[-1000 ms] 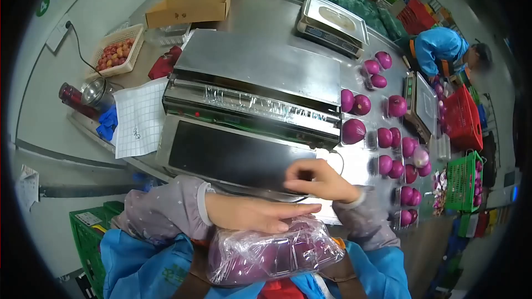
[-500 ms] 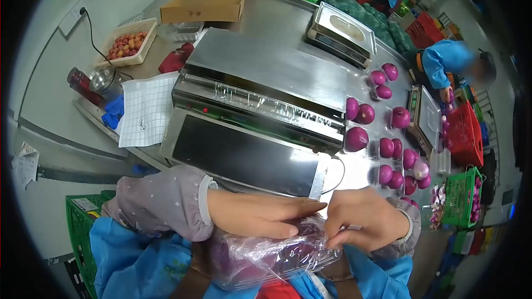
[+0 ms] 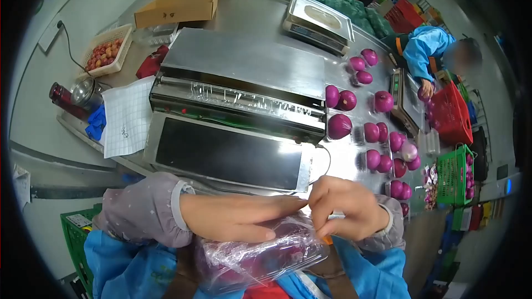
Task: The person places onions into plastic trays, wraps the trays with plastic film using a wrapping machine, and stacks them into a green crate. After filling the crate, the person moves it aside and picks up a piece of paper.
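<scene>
A tray of purple onions wrapped in clear film [image 3: 260, 257] is held close against my body, its film creased and shiny. My left hand [image 3: 238, 216] lies flat on top of the pack, fingers stretched out to the right. At the pack's right end, my right hand [image 3: 343, 207] has its fingers curled in a pinch on the cling film [image 3: 302, 230]. A small orange bit [image 3: 328, 239] shows just below the right fingertips; what it is I cannot make out.
Ahead stands a film wrapping machine [image 3: 233, 99] with a dark plate [image 3: 227, 152]. Several onions in clear trays [image 3: 339, 126] lie to its right. Scales [image 3: 318, 22], a carton [image 3: 177, 8] and a fruit basket [image 3: 108, 50] stand farther back. A co-worker [image 3: 426, 47] bends by a red crate [image 3: 451, 113].
The view has shifted, so the bench sits farther left and the pack slightly lower left. Both hands stay on the pack. The orange bit has come into sight beneath my right hand.
</scene>
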`<act>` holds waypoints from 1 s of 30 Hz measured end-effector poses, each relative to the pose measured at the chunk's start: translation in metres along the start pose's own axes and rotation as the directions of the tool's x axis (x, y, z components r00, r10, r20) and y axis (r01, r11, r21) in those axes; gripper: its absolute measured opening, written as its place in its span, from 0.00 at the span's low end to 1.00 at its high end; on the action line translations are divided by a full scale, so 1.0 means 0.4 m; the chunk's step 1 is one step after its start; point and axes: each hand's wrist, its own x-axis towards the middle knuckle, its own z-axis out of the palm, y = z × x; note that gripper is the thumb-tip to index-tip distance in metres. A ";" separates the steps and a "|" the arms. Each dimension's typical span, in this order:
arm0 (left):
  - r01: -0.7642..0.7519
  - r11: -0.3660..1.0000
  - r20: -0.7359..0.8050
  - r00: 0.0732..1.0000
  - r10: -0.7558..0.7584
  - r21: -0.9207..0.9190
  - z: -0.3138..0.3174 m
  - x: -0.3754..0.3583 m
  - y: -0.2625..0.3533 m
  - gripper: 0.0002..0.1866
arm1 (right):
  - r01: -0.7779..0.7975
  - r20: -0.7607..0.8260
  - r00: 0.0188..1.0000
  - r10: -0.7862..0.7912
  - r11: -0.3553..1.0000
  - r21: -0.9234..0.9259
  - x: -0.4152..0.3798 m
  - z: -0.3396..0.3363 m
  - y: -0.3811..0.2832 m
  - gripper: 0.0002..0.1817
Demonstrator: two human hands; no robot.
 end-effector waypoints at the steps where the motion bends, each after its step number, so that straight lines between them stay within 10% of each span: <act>1: -0.002 1.000 0.008 1.000 0.002 0.001 0.001 -0.001 -0.001 0.33 | -0.111 -0.196 0.965 0.175 0.948 0.298 -0.008 0.009 -0.002 0.06; 3: 0.015 1.000 0.000 1.000 -0.015 0.016 0.003 -0.003 -0.002 0.32 | -0.133 -0.389 0.821 0.417 0.804 0.580 -0.011 0.017 -0.001 0.04; 6: 0.017 0.999 0.008 1.000 -0.017 0.041 -0.002 -0.006 -0.002 0.32 | -0.037 -0.490 0.858 0.152 0.971 0.236 -0.014 -0.007 -0.002 0.06; 11: 0.022 0.997 0.026 0.999 -0.020 -0.068 -0.006 -0.002 -0.011 0.32 | -0.021 -0.027 0.999 0.017 0.988 -0.152 0.003 0.012 -0.001 0.10; 16: 0.022 0.991 0.008 1.000 -0.021 -0.130 -0.006 -0.006 -0.023 0.32 | -0.313 -0.120 0.910 0.397 0.847 0.429 -0.007 0.067 0.090 0.07; 21: 0.094 0.979 -0.050 0.993 -0.105 -0.179 0.012 -0.003 -0.036 0.34 | -0.434 -0.327 0.792 0.516 0.852 0.292 -0.041 0.077 0.163 0.04; 24: 0.016 0.968 -0.232 0.970 -0.076 -0.252 0.050 0.002 -0.042 0.36 | -0.174 -0.496 0.799 0.339 0.920 0.350 -0.067 0.043 0.163 0.05; 28: 0.029 0.977 -0.265 0.960 -0.086 -0.213 0.057 0.013 -0.028 0.37 | 0.002 -0.308 0.937 0.163 0.880 0.474 -0.093 0.041 0.147 0.26; 30: 0.073 0.953 -0.215 0.967 -0.140 -0.293 0.063 0.019 -0.023 0.34 | -0.039 -0.142 0.985 0.095 0.933 0.358 -0.065 0.024 0.117 0.19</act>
